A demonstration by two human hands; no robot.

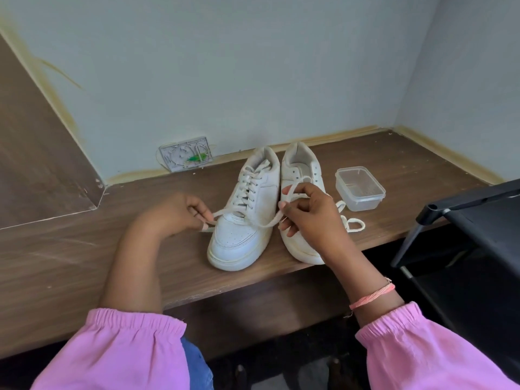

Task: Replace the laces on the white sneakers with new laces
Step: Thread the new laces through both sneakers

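Note:
Two white sneakers stand side by side on the wooden desk (84,249), toes toward me. The left sneaker (242,220) is laced up. The right sneaker (298,170) shows bare upper eyelets, and my right hand covers its middle. A cream lace (239,213) stretches across the left sneaker's toe between my hands. My left hand (180,212) pinches one end of it. My right hand (306,212) grips the other part, looped over its fingers. More lace (353,223) lies coiled on the desk right of that hand.
A clear plastic container (360,188) stands open to the right of the sneakers. A wall socket plate (185,156) sits at the back wall. A black rack (478,229) stands off the desk's right end. Walls close in behind and to the right.

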